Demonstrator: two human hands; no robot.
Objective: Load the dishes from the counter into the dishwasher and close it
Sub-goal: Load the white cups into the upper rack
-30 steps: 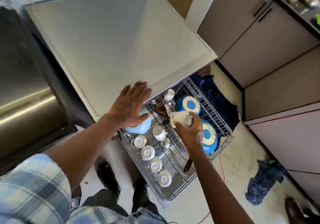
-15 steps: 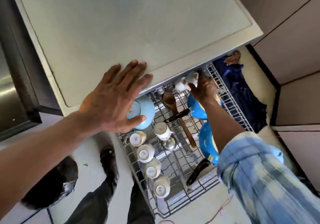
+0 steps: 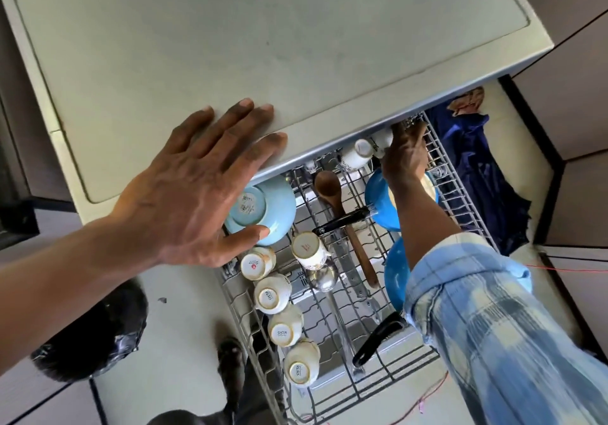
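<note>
The rack [image 3: 459, 194] carries cups [image 3: 272, 294], a bowl [image 3: 274, 209], a spoon [image 3: 332, 191] — two pans [image 3: 383, 209].

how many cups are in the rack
7 cups: four down the left side, one mid-rack, two at the back by the right hand. Others may hide under the counter.

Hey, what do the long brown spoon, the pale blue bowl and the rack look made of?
Spoon: likely wood, matte brown with faint grain. Bowl: probably glazed ceramic, glossy, stamped base. Rack: thin grey metal wire, perhaps coated.
</note>
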